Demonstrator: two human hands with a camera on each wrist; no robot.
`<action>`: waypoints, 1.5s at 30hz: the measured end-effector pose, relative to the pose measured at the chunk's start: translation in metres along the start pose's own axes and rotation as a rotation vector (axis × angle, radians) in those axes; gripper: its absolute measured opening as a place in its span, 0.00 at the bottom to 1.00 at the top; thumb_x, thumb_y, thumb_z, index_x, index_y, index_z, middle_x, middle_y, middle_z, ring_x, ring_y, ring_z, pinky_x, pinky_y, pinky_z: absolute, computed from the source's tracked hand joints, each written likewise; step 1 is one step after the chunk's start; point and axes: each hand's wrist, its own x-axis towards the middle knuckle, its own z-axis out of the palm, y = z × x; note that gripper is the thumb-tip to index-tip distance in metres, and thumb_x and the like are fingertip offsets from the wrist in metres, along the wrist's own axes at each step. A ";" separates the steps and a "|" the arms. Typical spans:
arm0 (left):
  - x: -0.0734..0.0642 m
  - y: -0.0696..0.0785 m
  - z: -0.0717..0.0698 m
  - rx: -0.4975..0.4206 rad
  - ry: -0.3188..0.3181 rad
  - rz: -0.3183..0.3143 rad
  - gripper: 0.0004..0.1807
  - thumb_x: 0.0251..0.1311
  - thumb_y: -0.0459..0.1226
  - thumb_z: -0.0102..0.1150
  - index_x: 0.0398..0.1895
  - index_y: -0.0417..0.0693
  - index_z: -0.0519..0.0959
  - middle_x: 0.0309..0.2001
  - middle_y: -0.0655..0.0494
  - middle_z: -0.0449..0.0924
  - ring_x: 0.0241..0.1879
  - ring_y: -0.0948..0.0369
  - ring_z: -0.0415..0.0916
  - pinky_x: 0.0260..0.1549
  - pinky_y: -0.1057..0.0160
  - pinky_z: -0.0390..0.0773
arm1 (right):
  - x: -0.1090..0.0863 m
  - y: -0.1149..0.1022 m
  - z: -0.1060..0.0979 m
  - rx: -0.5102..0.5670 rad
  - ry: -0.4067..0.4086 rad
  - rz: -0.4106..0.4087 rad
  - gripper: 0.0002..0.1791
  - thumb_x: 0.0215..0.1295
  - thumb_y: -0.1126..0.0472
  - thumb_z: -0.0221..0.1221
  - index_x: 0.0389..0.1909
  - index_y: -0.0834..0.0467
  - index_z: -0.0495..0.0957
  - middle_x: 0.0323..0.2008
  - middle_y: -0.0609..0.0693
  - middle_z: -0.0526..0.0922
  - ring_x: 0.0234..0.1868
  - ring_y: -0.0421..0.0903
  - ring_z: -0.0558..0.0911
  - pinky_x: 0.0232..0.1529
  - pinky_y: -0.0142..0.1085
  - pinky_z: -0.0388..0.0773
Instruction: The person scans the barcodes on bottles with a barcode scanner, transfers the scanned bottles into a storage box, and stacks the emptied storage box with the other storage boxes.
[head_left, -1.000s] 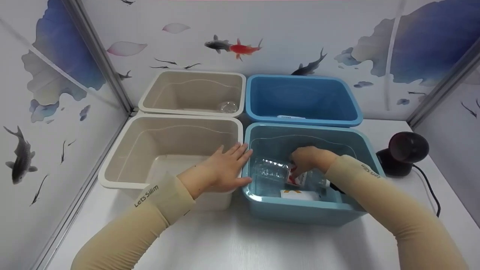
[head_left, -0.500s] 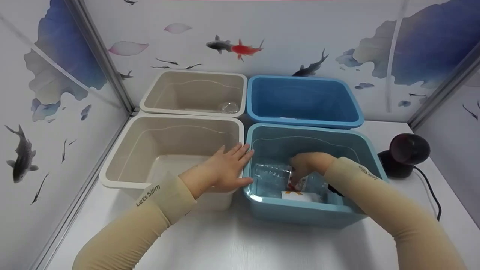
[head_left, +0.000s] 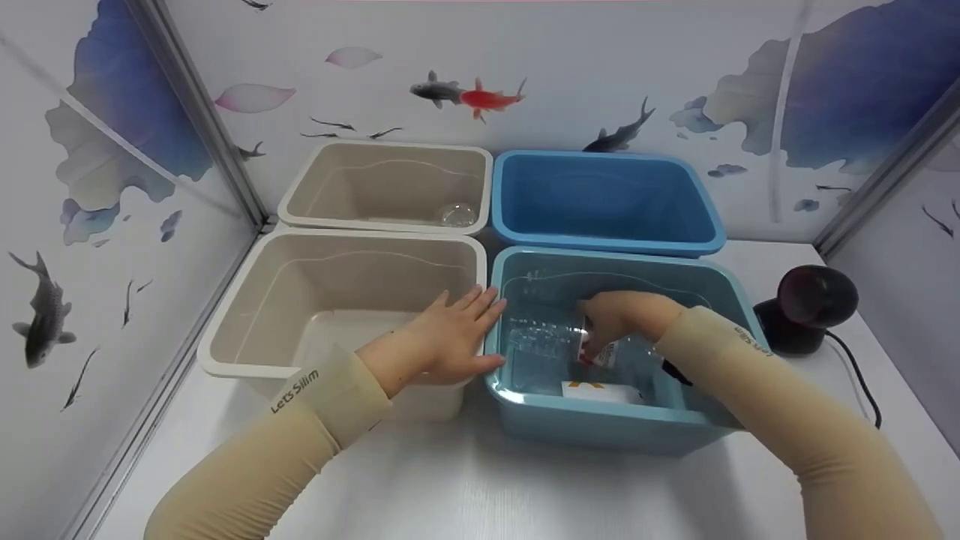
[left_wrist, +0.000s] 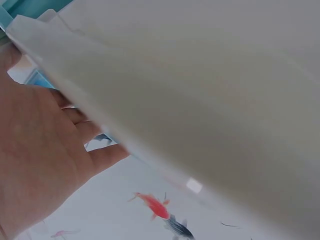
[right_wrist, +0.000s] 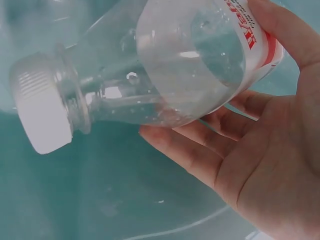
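My right hand (head_left: pixel 626 319) reaches down into the light teal bin (head_left: pixel 611 427) at the front right. It grips a clear plastic bottle (right_wrist: pixel 112 95) with a white cap and a red and white label, thumb on the label and fingers beneath. The bottle lies on its side, its cap end tilted a little down in the right wrist view. My left hand (head_left: pixel 454 337) rests with spread fingers over the rim of the front beige bin (head_left: pixel 337 236), fingertips at the teal bin's edge. More clear plastic (head_left: pixel 544 337) and a white bottle-like item (head_left: pixel 600 391) lie in the teal bin.
Behind stand another beige bin (head_left: pixel 390 148) with a clear round plastic piece (head_left: pixel 457 215) inside, and a deeper blue bin (head_left: pixel 607 157). A black corded device (head_left: pixel 806 307) sits right of the bins. Printed panels wall in the back and sides.
My right hand dips, then rises slightly while staying in the teal bin. A white strip that showed inside the near rim of the blue bin is out of sight. The left hand stays put.
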 end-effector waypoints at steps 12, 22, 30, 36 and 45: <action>0.000 -0.001 0.002 0.010 0.006 -0.014 0.43 0.64 0.62 0.35 0.75 0.52 0.40 0.76 0.54 0.33 0.75 0.55 0.33 0.70 0.44 0.43 | -0.018 0.003 -0.025 -0.019 0.142 -0.096 0.31 0.49 0.48 0.66 0.49 0.61 0.69 0.37 0.54 0.76 0.36 0.48 0.75 0.39 0.43 0.75; 0.002 -0.003 0.001 0.036 0.001 -0.014 0.43 0.64 0.63 0.33 0.75 0.52 0.40 0.76 0.53 0.34 0.75 0.55 0.33 0.69 0.43 0.44 | -0.034 0.013 -0.036 -0.029 0.244 -0.103 0.38 0.50 0.44 0.65 0.60 0.57 0.68 0.48 0.56 0.75 0.44 0.51 0.75 0.44 0.45 0.77; 0.002 -0.002 0.001 0.006 -0.013 -0.016 0.43 0.64 0.63 0.34 0.75 0.53 0.40 0.76 0.54 0.33 0.75 0.55 0.32 0.70 0.43 0.42 | -0.054 0.025 -0.048 -0.050 0.399 -0.137 0.40 0.46 0.40 0.68 0.58 0.54 0.69 0.48 0.53 0.74 0.42 0.49 0.76 0.39 0.42 0.79; 0.002 -0.002 0.001 -0.009 -0.016 -0.020 0.43 0.64 0.63 0.35 0.75 0.54 0.39 0.76 0.55 0.33 0.75 0.55 0.32 0.69 0.43 0.42 | -0.072 0.036 -0.058 -0.023 0.537 -0.146 0.35 0.46 0.46 0.70 0.57 0.50 0.71 0.48 0.51 0.74 0.43 0.49 0.74 0.40 0.44 0.77; 0.001 0.000 0.001 0.021 0.012 0.002 0.43 0.64 0.62 0.36 0.75 0.52 0.41 0.76 0.53 0.34 0.75 0.54 0.34 0.69 0.43 0.43 | -0.093 0.056 -0.067 0.015 0.621 -0.185 0.32 0.46 0.53 0.71 0.54 0.56 0.73 0.48 0.55 0.76 0.44 0.51 0.74 0.41 0.48 0.78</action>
